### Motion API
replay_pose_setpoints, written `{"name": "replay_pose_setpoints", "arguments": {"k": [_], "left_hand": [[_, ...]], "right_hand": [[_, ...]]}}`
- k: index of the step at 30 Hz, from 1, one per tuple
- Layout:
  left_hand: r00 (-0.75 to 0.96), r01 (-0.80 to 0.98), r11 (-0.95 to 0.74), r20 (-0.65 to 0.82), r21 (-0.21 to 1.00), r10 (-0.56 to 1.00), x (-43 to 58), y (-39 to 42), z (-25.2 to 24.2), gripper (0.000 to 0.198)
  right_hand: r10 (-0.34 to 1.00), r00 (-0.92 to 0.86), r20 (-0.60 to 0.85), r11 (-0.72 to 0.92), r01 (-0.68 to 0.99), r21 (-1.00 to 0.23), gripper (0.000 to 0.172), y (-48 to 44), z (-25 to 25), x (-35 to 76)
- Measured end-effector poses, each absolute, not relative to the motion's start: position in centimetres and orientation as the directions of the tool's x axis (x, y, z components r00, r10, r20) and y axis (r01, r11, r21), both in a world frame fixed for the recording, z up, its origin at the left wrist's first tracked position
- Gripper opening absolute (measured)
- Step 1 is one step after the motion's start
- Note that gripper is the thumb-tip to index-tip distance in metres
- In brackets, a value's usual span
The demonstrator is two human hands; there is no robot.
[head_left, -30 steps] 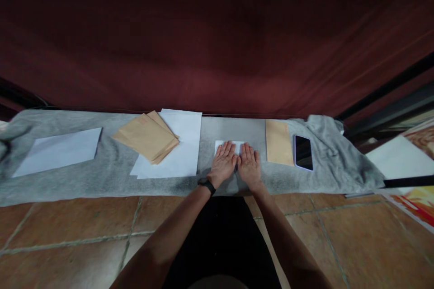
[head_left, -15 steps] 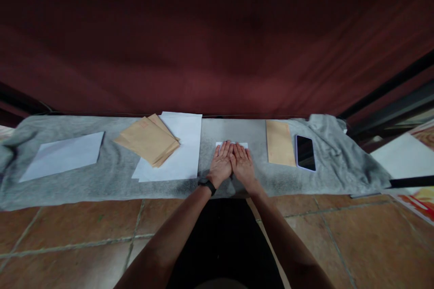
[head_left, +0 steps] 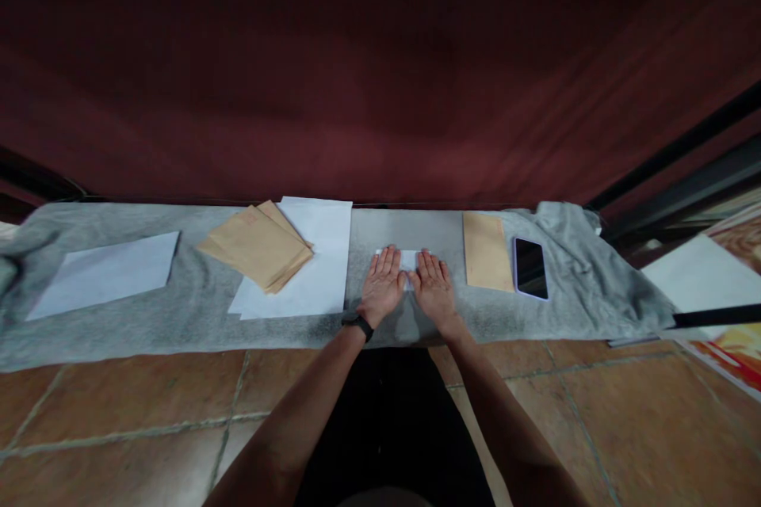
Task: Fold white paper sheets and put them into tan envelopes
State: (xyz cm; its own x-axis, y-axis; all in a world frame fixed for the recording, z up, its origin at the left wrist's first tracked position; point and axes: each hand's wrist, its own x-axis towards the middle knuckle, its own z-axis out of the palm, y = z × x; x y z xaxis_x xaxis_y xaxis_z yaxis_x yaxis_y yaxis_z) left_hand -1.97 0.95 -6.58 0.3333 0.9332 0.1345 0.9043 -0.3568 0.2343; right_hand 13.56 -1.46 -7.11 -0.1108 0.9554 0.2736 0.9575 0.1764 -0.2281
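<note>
Matt white folded paper (head_left: pixel 409 259) on fuzzy grey cloth (head_left: pixel 178 317); brown paper envelopes (head_left: pixel 258 245); glossy glass phone (head_left: pixel 529 268); smooth terracotta floor tiles (head_left: pixel 119 396).

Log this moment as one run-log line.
left hand: flat on folded white paper | right hand: flat on same paper | right of it: brown envelope, phone | surface: grey cloth

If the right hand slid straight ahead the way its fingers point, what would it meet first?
The right hand lies flat on the small folded white paper, fingers aimed away from the person. Past the paper only bare grey felt cloth shows, then probably the dark red curtain; depth is unclear.
</note>
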Motion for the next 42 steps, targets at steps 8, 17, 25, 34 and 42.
{"name": "replay_pose_setpoints", "arguments": {"k": [8, 17, 25, 34, 42], "left_hand": [[0.269, 0.937, -0.285, 0.101, 0.201, 0.958, -3.0, 0.8, -6.1, 0.063], [0.254, 0.940, -0.281, 0.152, 0.196, 0.955, -3.0, 0.6, -6.1, 0.064], [0.263, 0.950, -0.275, 0.100, 0.146, 0.960, -2.9, 0.6, -5.5, 0.064], [0.165, 0.971, -0.184, 0.128, 0.155, 0.978, -3.7, -0.5, -5.9, 0.062], [0.402, 0.886, -0.430, 0.173, 0.176, 0.899, -2.3, -4.2, -5.9, 0.056]], "right_hand": [[0.951, -0.053, 0.304, 0.124, 0.968, -0.218, 0.058, -1.9, -7.7, 14.5], [0.944, -0.014, 0.330, 0.087, 0.974, -0.208, 0.055, -2.5, -7.4, 14.7], [0.947, -0.130, 0.295, 0.197, 0.958, -0.210, 0.055, -4.7, -7.3, 13.3], [0.939, -0.064, 0.339, 0.130, 0.975, -0.178, 0.056, -5.7, -7.6, 14.8], [0.938, -0.059, 0.341, 0.130, 0.973, -0.190, 0.057, -5.7, -7.7, 14.6]]}}
